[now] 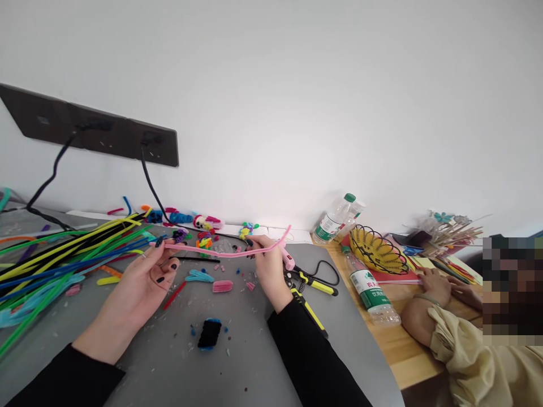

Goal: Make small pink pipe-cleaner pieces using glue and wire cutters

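Note:
A pink pipe cleaner (pixel 229 254) stretches between my two hands above the grey mat (pixel 169 362). My left hand (pixel 146 274) pinches its left end between thumb and fingers, palm turned up. Farther along, my right hand (pixel 269 268) grips it near the right, where the free tip bends upward. Below them lies a small black bundle (pixel 210 333) with blue edges. Short pink pieces (pixel 223 286) and a light blue piece (pixel 199 276) rest between my hands. Yellow-and-black pliers (pixel 311 316) and a pink glue gun (pixel 288 257), partly hidden, are beside my right hand.
Long coloured pipe cleaners (pixel 63 265) pile up at the left. Small fuzzy figures (pixel 206 221) line the wall. Cables run from the socket panel (pixel 97 130). At the right are plastic bottles (pixel 371 291), a yellow basket (pixel 375 251) and another person's arm (pixel 428 322).

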A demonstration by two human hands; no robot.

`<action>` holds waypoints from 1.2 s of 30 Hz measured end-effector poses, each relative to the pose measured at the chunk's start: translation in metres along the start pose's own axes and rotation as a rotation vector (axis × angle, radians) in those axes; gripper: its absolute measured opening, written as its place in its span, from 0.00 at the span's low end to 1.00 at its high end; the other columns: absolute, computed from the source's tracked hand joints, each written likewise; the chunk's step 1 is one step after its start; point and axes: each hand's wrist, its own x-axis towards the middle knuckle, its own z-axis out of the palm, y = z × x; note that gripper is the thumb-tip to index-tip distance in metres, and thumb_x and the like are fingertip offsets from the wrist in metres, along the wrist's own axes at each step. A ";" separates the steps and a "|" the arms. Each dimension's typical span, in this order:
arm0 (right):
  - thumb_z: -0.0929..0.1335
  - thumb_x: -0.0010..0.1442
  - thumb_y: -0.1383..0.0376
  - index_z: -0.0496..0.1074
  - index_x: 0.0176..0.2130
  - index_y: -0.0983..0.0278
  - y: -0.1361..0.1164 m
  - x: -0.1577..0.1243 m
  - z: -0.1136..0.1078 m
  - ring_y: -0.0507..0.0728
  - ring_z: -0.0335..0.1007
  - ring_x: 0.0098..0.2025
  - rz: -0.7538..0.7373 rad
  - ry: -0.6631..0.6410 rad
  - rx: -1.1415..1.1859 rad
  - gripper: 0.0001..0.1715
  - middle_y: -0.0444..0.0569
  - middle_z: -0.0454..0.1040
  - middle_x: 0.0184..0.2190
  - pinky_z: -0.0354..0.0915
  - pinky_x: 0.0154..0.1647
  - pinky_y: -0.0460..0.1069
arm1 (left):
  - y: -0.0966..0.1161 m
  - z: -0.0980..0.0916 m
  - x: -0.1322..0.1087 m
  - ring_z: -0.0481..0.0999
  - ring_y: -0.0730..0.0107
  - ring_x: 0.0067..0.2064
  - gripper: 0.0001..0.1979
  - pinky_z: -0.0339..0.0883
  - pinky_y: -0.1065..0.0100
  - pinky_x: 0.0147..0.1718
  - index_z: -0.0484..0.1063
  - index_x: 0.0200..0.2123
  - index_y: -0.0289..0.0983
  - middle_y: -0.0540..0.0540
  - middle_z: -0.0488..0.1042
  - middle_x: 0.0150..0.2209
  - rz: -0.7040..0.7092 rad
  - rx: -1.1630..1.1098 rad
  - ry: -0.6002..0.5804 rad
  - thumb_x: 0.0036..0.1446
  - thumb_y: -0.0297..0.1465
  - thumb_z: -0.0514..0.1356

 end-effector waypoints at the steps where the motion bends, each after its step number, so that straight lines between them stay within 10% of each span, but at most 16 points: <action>1: 0.65 0.59 0.60 0.76 0.35 0.61 0.000 0.000 0.001 0.58 0.78 0.33 0.011 -0.013 0.021 0.12 0.49 0.81 0.33 0.73 0.38 0.53 | 0.000 0.000 0.000 0.73 0.73 0.28 0.09 0.62 0.76 0.16 0.80 0.31 0.41 0.52 0.80 0.29 0.007 0.007 -0.007 0.65 0.26 0.65; 19: 0.70 0.58 0.57 0.67 0.27 0.59 0.003 -0.002 0.002 0.55 0.69 0.23 0.027 0.025 -0.026 0.12 0.42 0.72 0.20 0.65 0.25 0.49 | 0.008 0.018 -0.006 0.72 0.77 0.19 0.19 0.60 0.78 0.09 0.77 0.31 0.33 0.50 0.75 0.23 -0.053 -0.149 0.135 0.71 0.20 0.51; 22: 0.65 0.62 0.63 0.76 0.37 0.59 0.005 0.001 0.000 0.61 0.79 0.38 -0.016 -0.006 -0.035 0.09 0.50 0.81 0.32 0.75 0.41 0.54 | 0.008 0.018 -0.005 0.72 0.77 0.19 0.19 0.60 0.78 0.10 0.77 0.30 0.33 0.50 0.75 0.23 -0.051 -0.156 0.126 0.71 0.20 0.51; 27: 0.64 0.57 0.70 0.70 0.62 0.60 0.006 0.001 -0.006 0.62 0.67 0.66 -0.141 -0.021 -0.073 0.34 0.57 0.71 0.63 0.67 0.64 0.59 | 0.007 0.016 -0.003 0.72 0.77 0.18 0.19 0.60 0.77 0.10 0.77 0.30 0.34 0.50 0.77 0.24 -0.041 -0.166 0.124 0.71 0.20 0.51; 36: 0.66 0.60 0.61 0.74 0.35 0.62 -0.005 0.004 -0.011 0.55 0.71 0.31 -0.050 0.106 -0.069 0.09 0.47 0.77 0.30 0.68 0.32 0.49 | 0.009 0.015 -0.001 0.74 0.79 0.19 0.19 0.61 0.80 0.12 0.78 0.31 0.33 0.49 0.80 0.26 -0.014 -0.183 0.161 0.72 0.19 0.52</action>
